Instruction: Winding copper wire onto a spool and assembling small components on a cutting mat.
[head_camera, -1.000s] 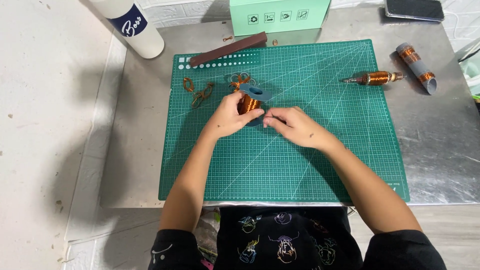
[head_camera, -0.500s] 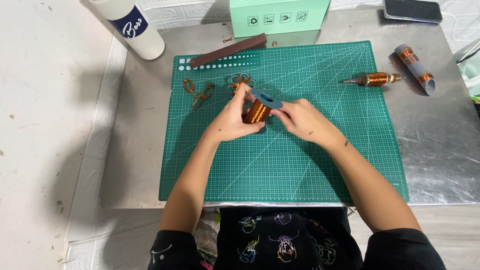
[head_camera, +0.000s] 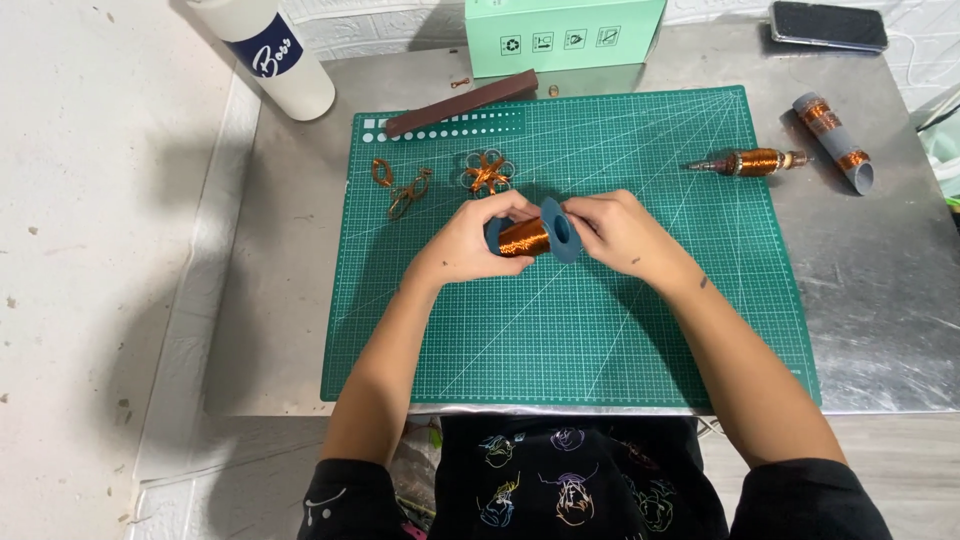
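Note:
A blue-grey spool wound with copper wire (head_camera: 535, 234) lies sideways just above the green cutting mat (head_camera: 620, 330). My left hand (head_camera: 468, 240) grips its left end. My right hand (head_camera: 618, 230) pinches the round flange on its right end. Behind the hands, small bent copper wire shapes (head_camera: 488, 172) and two more copper wire pieces (head_camera: 402, 187) lie on the mat.
The mat covers a metal table (head_camera: 880, 300). A brown strip (head_camera: 462, 102) lies at the mat's back edge. A white bottle (head_camera: 268, 55), a mint-green box (head_camera: 562, 32), a phone (head_camera: 828, 24), a copper-wound spindle (head_camera: 750, 161) and a grey tube with copper bands (head_camera: 834, 140) stand around.
The spool has turned so its flange hole faces up toward me, and both hands have shifted slightly right while closing around it.

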